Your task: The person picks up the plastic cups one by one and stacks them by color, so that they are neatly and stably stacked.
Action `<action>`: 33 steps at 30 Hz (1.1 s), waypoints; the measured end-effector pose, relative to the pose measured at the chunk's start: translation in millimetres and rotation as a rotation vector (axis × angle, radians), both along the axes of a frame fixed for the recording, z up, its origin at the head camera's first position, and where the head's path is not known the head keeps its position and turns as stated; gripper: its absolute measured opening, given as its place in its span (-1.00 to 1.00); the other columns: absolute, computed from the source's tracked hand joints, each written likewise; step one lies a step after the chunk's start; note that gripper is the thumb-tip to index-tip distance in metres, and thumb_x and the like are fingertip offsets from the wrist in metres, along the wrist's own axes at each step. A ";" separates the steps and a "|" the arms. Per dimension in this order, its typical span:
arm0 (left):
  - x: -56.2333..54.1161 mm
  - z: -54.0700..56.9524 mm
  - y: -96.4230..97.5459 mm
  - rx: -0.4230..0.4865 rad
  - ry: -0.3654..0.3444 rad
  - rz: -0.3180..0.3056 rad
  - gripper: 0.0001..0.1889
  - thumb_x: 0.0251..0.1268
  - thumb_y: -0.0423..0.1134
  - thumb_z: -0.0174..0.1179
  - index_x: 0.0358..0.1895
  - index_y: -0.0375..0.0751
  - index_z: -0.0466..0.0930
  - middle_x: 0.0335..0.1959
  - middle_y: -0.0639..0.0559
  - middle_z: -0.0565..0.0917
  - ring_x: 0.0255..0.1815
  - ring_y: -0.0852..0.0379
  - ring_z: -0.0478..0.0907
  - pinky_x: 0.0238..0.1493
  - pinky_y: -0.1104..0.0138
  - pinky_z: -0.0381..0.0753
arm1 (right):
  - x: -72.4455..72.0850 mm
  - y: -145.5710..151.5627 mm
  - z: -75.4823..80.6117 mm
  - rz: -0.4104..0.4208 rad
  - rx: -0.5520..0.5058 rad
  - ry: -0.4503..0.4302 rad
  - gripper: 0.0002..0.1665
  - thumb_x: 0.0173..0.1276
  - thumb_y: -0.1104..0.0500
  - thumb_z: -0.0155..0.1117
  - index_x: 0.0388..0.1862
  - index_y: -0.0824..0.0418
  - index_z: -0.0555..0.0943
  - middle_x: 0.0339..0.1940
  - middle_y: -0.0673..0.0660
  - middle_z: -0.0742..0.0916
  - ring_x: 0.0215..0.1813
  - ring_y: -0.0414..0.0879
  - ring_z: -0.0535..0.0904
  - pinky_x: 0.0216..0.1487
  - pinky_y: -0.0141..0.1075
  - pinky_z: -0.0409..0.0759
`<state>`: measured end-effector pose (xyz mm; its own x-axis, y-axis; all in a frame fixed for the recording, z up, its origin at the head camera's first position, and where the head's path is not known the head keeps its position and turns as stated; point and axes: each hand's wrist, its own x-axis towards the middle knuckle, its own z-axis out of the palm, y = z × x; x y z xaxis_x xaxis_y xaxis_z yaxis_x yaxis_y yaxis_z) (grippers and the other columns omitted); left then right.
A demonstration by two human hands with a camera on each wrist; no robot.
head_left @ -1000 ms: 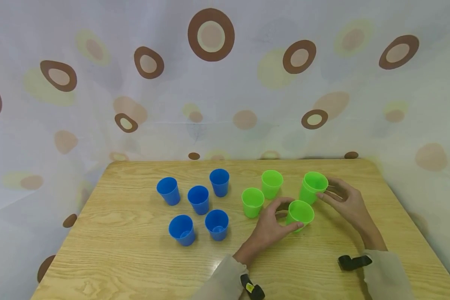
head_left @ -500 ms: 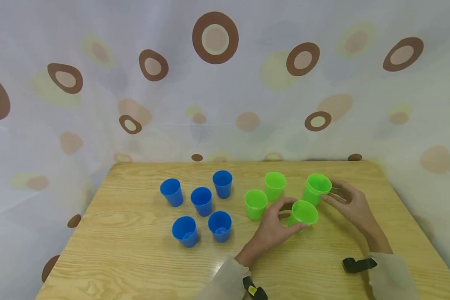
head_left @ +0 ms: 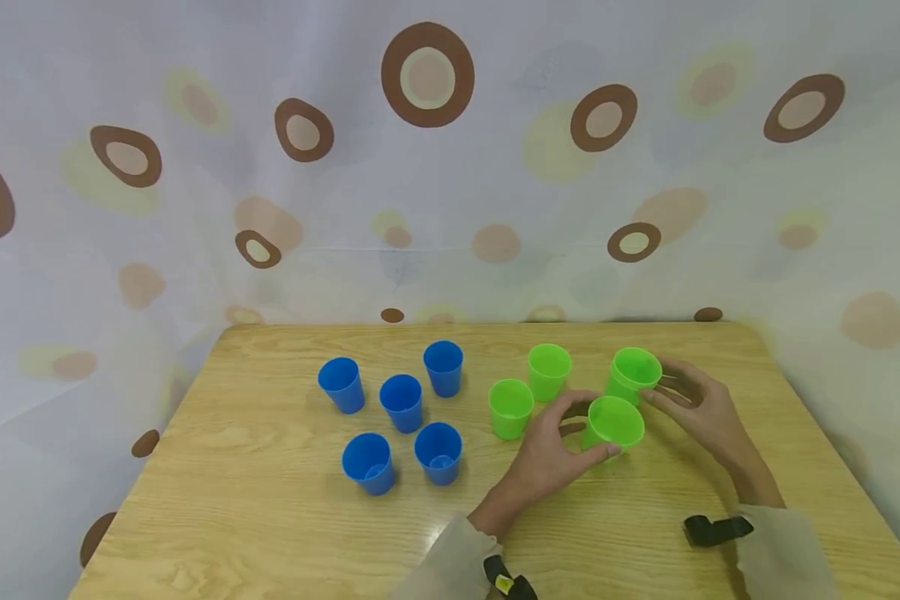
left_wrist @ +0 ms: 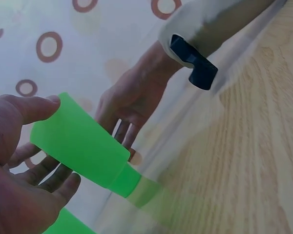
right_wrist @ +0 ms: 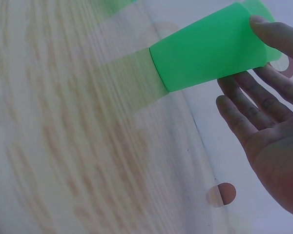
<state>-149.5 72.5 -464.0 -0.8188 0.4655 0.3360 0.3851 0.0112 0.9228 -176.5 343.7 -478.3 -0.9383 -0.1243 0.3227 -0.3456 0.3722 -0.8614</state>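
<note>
Rightward on the table (head_left: 600, 533), brought a green cup (head_left: 615, 423), gripped in the left hand (head_left: 546, 457), closer to the stack (head_left: 632, 373) grasped in the right hand (head_left: 696, 408); judged nearer but not yet nested, unable to tell whether touching. Had little room leftward, with a loose cup (head_left: 511, 410) just beside; found more toward the near side, and little behind the stack before the far edge (head_left: 690, 327).

From afar I see lime-green tumblers (head_left: 512, 412), royal-blue tumblers (head_left: 402, 410), a honey-tan tabletop (head_left: 232, 517) streaked with wavy wood grain, beige sleeves (head_left: 783, 550), black wrist devices (head_left: 716, 531), and a whitish backdrop (head_left: 450, 183) printed with brown-ringed ovals and faded yellow and peach spots.
</note>
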 end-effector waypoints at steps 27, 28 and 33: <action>-27.1 46.1 -8.2 0.214 -0.103 -0.078 -0.41 0.27 -0.46 0.40 0.36 -0.31 0.45 0.30 -0.14 0.53 0.32 -0.03 0.51 0.27 0.27 0.57 | 0.3 2.4 -1.9 0.007 -0.034 0.000 -0.37 0.41 0.42 0.34 0.44 0.32 0.45 0.31 0.14 0.61 0.26 -0.23 0.56 0.23 -0.39 0.54; -27.9 46.9 -8.5 0.213 -0.103 -0.076 -0.42 0.28 -0.45 0.39 0.36 -0.30 0.46 0.30 -0.14 0.53 0.32 -0.01 0.51 0.27 0.28 0.57 | 0.2 1.9 -1.5 0.007 -0.036 -0.002 -0.37 0.41 0.41 0.34 0.44 0.32 0.45 0.31 0.14 0.62 0.26 -0.23 0.57 0.23 -0.38 0.54; -33.1 52.2 -7.6 0.210 -0.089 -0.077 -0.43 0.28 -0.45 0.39 0.36 -0.29 0.46 0.28 -0.15 0.53 0.30 0.01 0.53 0.25 0.30 0.58 | 0.7 1.4 -0.6 0.002 -0.037 -0.009 -0.37 0.41 0.40 0.35 0.44 0.32 0.45 0.29 0.07 0.62 0.25 -0.25 0.57 0.21 -0.40 0.54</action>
